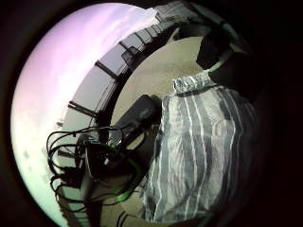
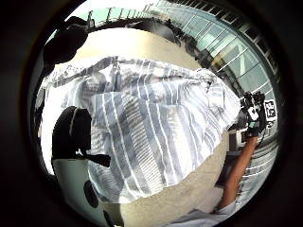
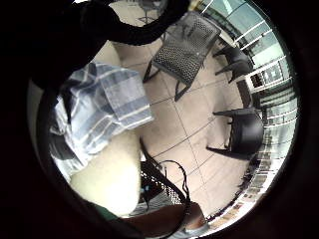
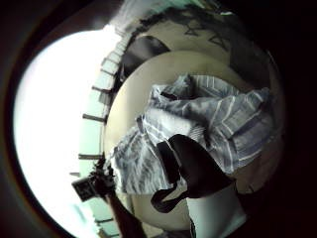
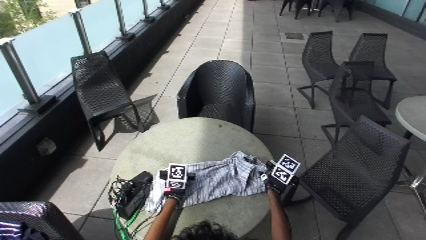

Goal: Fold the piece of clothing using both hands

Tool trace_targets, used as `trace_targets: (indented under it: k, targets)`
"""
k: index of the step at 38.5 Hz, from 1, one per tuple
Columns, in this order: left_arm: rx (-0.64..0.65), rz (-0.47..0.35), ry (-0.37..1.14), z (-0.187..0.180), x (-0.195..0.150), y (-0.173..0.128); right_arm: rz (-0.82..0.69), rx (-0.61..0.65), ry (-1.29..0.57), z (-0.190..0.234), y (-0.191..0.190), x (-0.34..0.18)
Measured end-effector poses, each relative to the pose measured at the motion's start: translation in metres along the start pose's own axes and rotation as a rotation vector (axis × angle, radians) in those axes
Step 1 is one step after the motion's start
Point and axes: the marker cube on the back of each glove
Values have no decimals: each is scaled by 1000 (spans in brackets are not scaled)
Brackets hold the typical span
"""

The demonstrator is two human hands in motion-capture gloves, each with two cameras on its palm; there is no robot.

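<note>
The striped shirt (image 5: 216, 181) lies near the worktop's (image 5: 193, 137) near edge, long axis running side to side. Your left hand (image 5: 174, 188) and right hand (image 5: 276, 181) each pinch one end.

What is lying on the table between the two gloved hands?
The striped shirt, seen in the outside view, spans from the left hand to the right hand.

No words, brand names or numbers could be read on anything in the pictures, from any side.
</note>
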Motion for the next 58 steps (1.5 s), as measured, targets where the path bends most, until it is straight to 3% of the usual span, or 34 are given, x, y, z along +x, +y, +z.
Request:
trace_targets:
  k: [5,8,11,17,20,24,27,31,33,38,44,47,52,58]
  targets:
    - [-135,41,-45,-50,12,43,78,-153,-79,33,-11,26]
    - [-276,30,-23,-54,14,62,133,-190,-87,58,-18,38]
    - [-286,16,44,-47,15,63,93,-105,-97,65,-22,33]
    - [-256,15,67,-47,17,60,120,118,70,54,-27,26]
    - [-250,16,62,-46,16,58,117,122,86,51,-23,20]
    - [-273,20,108,-49,16,58,-23,146,-192,33,-22,-13]
    - [-215,6,160,-55,11,50,-121,191,-432,8,-18,-41]
    - [-168,-39,311,-42,-9,28,-328,150,-785,-41,19,-101]
    - [-153,-66,383,-41,-22,21,-411,175,-837,-50,31,-134]
    - [-98,-120,407,-83,-53,25,-488,207,-673,-13,36,-205]
    - [-1,-191,327,-128,-90,44,-712,109,-498,23,118,-288]
    - [7,-207,314,-134,-102,52,-761,-27,-390,29,173,-303]
    - [-22,-225,296,-133,-120,64,-846,-76,-257,64,212,-324]
    - [-35,-224,273,-134,-121,70,-911,-99,-195,83,214,-319]
